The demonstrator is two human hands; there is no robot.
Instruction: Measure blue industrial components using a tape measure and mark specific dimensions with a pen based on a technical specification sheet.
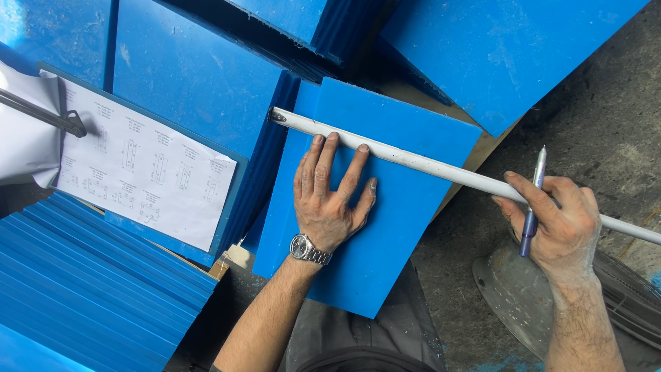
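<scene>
A blue plastic sheet (385, 227) lies tilted in front of me. Across its upper edge runs a long white straightedge (427, 165), from upper left to the right border. My left hand (330, 196), with a metal wristwatch, lies flat on the sheet, fingertips pressing the straightedge. My right hand (558, 220) rests on the straightedge off the sheet's right side and holds a pen (533, 200) between its fingers, tip pointing up.
More blue sheets (206, 76) lie stacked above and left, with a ribbed stack (82, 275) at lower left. A clipboard holds a white paper with drawings (144, 172). A grey round metal piece (509, 289) sits on the dark floor at right.
</scene>
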